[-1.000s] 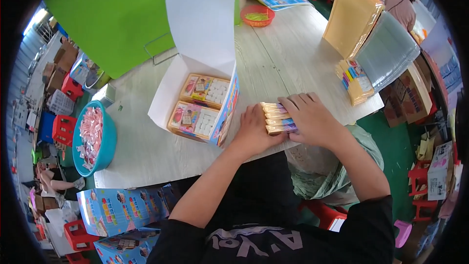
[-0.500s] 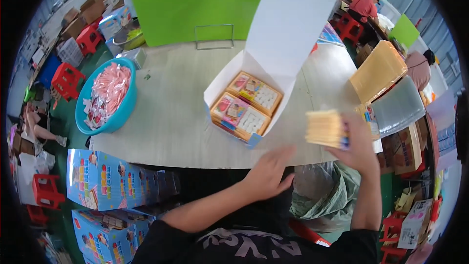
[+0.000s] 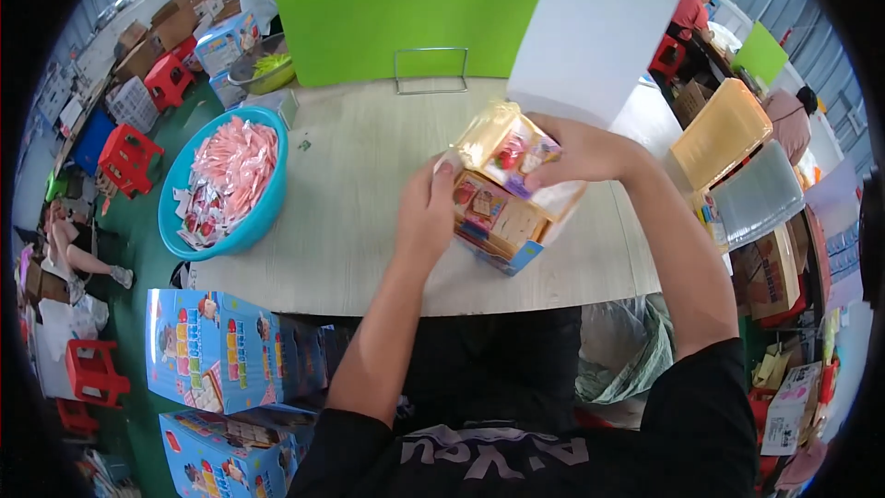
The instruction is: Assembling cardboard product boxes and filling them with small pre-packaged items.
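An open carton [image 3: 513, 261], white inside with a blue printed front, stands on the table with its tall white lid [image 3: 590, 37] raised. My right hand [image 3: 583, 149] is closed on a wrapped pack [image 3: 513, 146] with pale yellow sides and a colourful printed face, tilted over the carton's far half. In the near half lies another printed pack [image 3: 481, 207]. My left hand [image 3: 427, 214] grips the carton's left wall, thumb at the rim, its other fingers partly hidden. Whether the held pack touches the carton's floor cannot be seen.
A turquoise basin [image 3: 277, 203] of pink sachets stands at the table's left edge. A wire stand [image 3: 431, 71] is at the back before a green panel [image 3: 415, 9]. Yellow trays [image 3: 724, 134] and clear trays [image 3: 761, 198] lean at the right. Blue printed cartons [image 3: 217, 350] are stacked lower left.
My right hand has carried the pack from the table's right side to over the carton. The left hand has moved up to the carton's left wall. The whole view has shifted slightly.
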Available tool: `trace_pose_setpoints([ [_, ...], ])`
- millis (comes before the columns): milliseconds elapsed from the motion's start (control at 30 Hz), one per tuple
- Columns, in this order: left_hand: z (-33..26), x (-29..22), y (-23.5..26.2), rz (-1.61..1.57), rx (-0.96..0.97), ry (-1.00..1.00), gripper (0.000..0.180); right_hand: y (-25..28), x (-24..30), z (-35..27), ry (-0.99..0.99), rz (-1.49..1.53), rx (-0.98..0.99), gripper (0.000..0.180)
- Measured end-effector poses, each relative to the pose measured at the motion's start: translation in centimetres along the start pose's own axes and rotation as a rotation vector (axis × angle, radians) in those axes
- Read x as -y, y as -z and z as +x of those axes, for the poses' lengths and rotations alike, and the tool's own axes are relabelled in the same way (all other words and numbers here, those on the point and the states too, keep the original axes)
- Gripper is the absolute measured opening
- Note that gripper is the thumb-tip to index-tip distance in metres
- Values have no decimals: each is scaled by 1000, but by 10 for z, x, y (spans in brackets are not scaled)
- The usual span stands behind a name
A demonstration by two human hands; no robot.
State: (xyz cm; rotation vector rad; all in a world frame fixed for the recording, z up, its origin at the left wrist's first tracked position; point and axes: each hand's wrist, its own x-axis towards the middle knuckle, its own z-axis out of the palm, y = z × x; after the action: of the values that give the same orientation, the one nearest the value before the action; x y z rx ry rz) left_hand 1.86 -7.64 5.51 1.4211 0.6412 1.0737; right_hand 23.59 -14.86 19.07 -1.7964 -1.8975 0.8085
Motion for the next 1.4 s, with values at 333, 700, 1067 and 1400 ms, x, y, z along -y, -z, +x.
trace_pose_setpoints([
  [333, -2, 3, -12, 116, -44, -31, 41, 8, -14, 19, -417, 25, 356, 63],
  [700, -4, 2, -14, 69, -34, -101, 38, -23, -2, -9, 196, -591, -222, 52],
  [1067, 0, 18, -13, 5, -27, -145, 39, -64, 13, 7, 113, -1160, -301, 55],
  [1400, -2, 11, -8, 82, -15, -170, 40, -64, 17, 13, 62, -1191, -418, 71],
])
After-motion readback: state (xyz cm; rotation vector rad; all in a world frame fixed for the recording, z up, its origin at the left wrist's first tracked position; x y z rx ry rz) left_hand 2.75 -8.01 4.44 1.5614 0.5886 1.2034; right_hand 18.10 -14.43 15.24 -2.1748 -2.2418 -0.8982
